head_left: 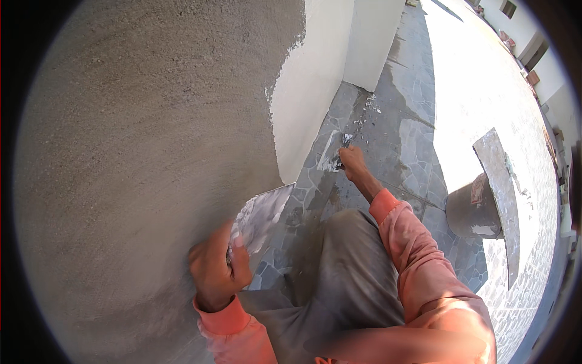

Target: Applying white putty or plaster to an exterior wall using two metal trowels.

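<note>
My left hand (221, 264) grips a wide metal blade (260, 215) smeared with pale putty, close against the left wall. The wall has rough grey render (145, 109) and a smooth white coated band (309, 79) with a ragged edge. My right hand (351, 162) is closed on a putty-covered scraper (332, 155), held out over the paved floor beside the wall's foot; its handle is hidden by my fingers.
A grey bucket (470, 212) stands at right with a long flat board (496, 176) against its top. Patterned paving (418, 139) runs along the wall, with white scraps near a white pillar (370, 42). Buildings (539, 42) line the far right. My bent leg is below.
</note>
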`<state>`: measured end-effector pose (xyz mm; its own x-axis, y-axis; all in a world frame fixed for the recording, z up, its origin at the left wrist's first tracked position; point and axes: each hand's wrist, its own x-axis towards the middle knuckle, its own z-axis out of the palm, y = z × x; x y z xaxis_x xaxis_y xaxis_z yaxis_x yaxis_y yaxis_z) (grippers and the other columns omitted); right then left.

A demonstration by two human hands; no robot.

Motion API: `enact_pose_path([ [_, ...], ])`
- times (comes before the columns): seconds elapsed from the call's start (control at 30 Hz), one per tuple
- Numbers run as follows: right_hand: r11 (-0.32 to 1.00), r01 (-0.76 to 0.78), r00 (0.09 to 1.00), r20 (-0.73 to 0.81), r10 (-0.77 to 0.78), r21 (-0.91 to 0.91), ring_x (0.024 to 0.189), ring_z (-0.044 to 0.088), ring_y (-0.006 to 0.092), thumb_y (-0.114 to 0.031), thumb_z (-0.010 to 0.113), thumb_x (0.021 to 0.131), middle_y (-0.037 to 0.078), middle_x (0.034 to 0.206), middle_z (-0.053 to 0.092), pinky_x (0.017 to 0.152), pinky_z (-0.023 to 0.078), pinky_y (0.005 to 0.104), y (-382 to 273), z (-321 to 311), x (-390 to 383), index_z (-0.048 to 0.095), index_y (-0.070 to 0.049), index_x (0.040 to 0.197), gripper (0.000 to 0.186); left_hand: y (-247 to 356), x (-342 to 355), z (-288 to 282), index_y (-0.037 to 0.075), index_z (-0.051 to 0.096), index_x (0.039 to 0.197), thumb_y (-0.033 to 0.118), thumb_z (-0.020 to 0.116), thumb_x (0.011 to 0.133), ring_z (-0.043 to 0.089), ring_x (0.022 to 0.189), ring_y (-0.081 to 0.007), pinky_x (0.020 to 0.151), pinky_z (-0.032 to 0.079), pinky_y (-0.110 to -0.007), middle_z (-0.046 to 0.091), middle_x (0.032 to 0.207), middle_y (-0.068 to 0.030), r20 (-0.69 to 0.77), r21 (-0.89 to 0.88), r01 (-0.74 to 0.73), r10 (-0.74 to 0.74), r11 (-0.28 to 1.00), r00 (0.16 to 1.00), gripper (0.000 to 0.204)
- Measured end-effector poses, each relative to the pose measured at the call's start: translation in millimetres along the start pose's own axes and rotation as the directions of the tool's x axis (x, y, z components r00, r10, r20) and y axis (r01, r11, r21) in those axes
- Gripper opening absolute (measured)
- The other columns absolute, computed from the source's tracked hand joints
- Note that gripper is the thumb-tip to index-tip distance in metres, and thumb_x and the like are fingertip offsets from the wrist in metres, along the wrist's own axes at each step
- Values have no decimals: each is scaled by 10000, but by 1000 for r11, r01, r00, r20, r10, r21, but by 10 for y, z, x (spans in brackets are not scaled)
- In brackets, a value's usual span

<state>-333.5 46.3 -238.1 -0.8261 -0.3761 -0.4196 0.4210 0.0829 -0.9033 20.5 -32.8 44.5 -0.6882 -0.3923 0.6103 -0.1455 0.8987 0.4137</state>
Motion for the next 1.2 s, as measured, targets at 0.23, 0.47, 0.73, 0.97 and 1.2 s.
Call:
enact_pose_path([
  [0.23, 971, -57, 998, -48, 47, -232, 750, 615, 216, -43, 521, 772, 111, 748, 595, 603, 496, 411, 548, 605, 110, 602, 29, 892, 162, -108, -96, -38, -53, 639, 953, 52, 598, 795, 618, 548, -311, 527, 492, -358, 616, 672, -160, -14, 133, -32, 34, 991, 999, 194],
  [0.47, 790, 396, 910, 311, -272, -468, 773, 639, 256, -88, 510, 813, 126, 816, 608, 648, 522, 442, 343, 420, 336, 593, 40, 935, 195, -27, -22, 67, -44, 646, 934, 49, 609, 789, 612, 530, -305, 510, 486, -356, 613, 662, -161, -76, 114, -86, 95, 990, 993, 176],
  [0.73, 999, -44, 980, 197, 43, 1, 752, 635, 245, -99, 511, 818, 124, 899, 610, 653, 576, 381, -326, 831, -179, 580, 87, 999, 268, -46, -45, 12, -37, 641, 960, 40, 618, 787, 580, 488, -300, 482, 465, -365, 586, 617, -163, -32, 98, -70, 74, 993, 997, 190],
  [0.97, 997, -73, 964, 255, 71, -2, 726, 617, 246, -28, 536, 797, 120, 845, 570, 628, 595, 386, -965, 879, -562, 559, 84, 888, 146, -36, -36, -12, -9, 634, 999, 44, 623, 797, 586, 506, -331, 491, 471, -379, 600, 644, -168, -16, 12, -45, 45, 999, 999, 210],
  [1.2, 996, -58, 935, 354, 31, 65, 720, 611, 268, -18, 571, 828, 164, 881, 553, 626, 608, 382, -1619, 927, -932, 534, 124, 863, 151, -13, -38, -16, 12, 631, 1006, 49, 620, 815, 611, 553, -355, 514, 484, -395, 615, 679, -179, -18, -52, -23, 22, 998, 1000, 195],
])
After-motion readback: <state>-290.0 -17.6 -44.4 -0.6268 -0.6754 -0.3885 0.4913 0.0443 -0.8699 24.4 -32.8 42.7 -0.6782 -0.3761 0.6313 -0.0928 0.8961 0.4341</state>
